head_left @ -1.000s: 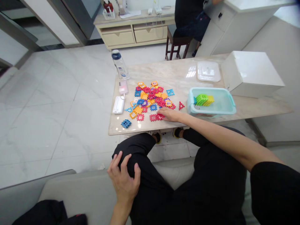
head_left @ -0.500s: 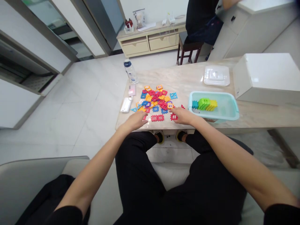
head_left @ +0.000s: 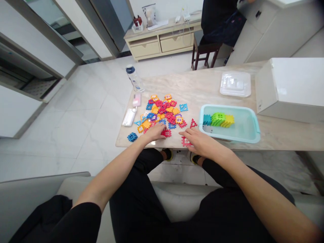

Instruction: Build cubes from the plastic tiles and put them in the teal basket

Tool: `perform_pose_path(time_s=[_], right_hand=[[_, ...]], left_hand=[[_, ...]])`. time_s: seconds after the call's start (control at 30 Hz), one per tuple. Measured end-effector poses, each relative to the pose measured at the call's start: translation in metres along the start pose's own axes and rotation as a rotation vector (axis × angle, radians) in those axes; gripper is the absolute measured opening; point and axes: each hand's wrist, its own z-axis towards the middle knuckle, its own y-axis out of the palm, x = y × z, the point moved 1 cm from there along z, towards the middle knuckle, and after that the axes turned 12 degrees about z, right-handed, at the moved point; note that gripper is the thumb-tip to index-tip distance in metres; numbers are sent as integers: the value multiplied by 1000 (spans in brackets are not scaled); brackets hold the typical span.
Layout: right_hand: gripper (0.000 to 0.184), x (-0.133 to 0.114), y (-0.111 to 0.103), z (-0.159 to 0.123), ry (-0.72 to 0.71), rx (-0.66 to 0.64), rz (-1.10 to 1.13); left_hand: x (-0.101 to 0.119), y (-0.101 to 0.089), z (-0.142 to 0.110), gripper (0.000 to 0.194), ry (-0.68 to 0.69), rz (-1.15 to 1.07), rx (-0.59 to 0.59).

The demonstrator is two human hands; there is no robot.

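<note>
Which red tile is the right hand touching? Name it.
The red grid tile under the fingers of the right hand, lying apart from the pile near the edge of the table.

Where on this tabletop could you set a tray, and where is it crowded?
Free: the marble tabletop between the water bottle, the clear lid and the heap of plastic tiles. Crowded: around the heap, where the left hand and right hand sit, next to the teal tub.

Bright plastic grid tiles (head_left: 162,113) in red, orange and blue lie in a messy pile mid-picture.
</note>
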Motion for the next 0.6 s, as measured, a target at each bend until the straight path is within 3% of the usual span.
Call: perform_pose_path(time_s=[0.17, 0.43, 0.6], right_hand=[[63, 4, -1, -10, 24, 22, 41], [53, 19, 8, 6, 80, -51, 27], [57, 17, 15, 14, 65, -65, 8]], left_hand=[[-19, 9, 10, 41, 28, -104, -11], [-2, 19, 15, 45, 77, -278, -21], [-2, 17, 15, 42, 81, -389, -7]])
